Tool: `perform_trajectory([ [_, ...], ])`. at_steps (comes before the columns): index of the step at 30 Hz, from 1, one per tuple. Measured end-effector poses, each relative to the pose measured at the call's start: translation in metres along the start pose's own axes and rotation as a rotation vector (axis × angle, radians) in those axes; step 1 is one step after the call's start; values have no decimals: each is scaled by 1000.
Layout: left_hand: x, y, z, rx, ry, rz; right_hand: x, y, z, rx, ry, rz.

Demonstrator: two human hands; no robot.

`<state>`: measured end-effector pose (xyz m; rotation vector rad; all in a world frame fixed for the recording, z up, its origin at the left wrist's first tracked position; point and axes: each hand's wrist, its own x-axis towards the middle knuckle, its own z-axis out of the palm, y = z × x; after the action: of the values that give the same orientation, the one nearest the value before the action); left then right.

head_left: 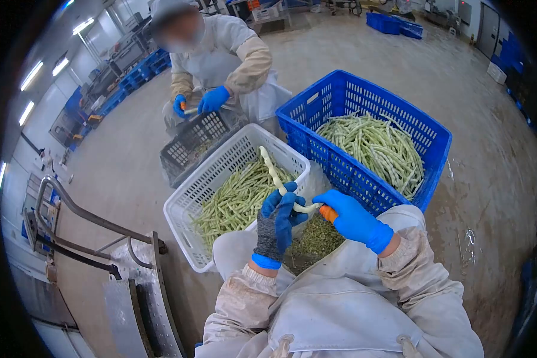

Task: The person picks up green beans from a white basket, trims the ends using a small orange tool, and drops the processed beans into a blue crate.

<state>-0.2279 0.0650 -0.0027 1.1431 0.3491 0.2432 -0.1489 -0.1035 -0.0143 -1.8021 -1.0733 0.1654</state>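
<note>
My left hand (275, 224), in a grey and blue coated glove, is closed around a long pale green bean (272, 170). The bean's upper part sticks out past the fingers; its lower end curves toward my right hand (355, 221). That hand, in a blue glove, grips a small tool with an orange handle (328, 213); its working end is hidden or too small to make out. Below both hands lies a heap of green trimmings (316, 241). Long green beans (238, 197) fill part of the white crate (182, 206) just beyond my left hand.
More beans (379, 149) lie in a blue crate (364, 179) at the right. Opposite, a co-worker (221, 53) in blue gloves holds an orange-handled tool above a dark crate (191, 140). A metal cart (143, 280) with a bent rail stands at the left.
</note>
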Motion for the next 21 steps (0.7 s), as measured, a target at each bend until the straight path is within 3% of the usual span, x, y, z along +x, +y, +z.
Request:
perform_trajectory([
  [5, -1, -5, 0, 23, 9, 18, -1, -5, 3, -213, -15, -30],
  [7, -1, -9, -3, 45, 4, 20, -2, -3, 5, -508, -83, -161],
  [8, -1, -11, -4, 77, -20, 2, -3, -5, 4, -506, -87, -161],
  [10, -2, -14, -6, 109, -43, -22, -9, -11, -1, -614, -344, -301],
  [12, -6, -3, -2, 396, -237, -124, -12, -15, -4, -643, -409, -318],
  [14, -1, 0, -5, 361, -279, -150, -8, -12, -10, -677, -475, -339],
  [16, 8, 3, -10, 312, -326, -211, -5, -7, -15, -528, -174, -301],
  [18, 7, 8, -5, 335, -326, -206, -4, -2, -14, -464, -142, -249],
  [20, -1, 9, -4, 382, -376, -240, -4, 17, -13, -326, 63, -195],
  [21, -2, 10, -7, 375, -355, -270, -3, 22, -20, -323, 66, -195],
])
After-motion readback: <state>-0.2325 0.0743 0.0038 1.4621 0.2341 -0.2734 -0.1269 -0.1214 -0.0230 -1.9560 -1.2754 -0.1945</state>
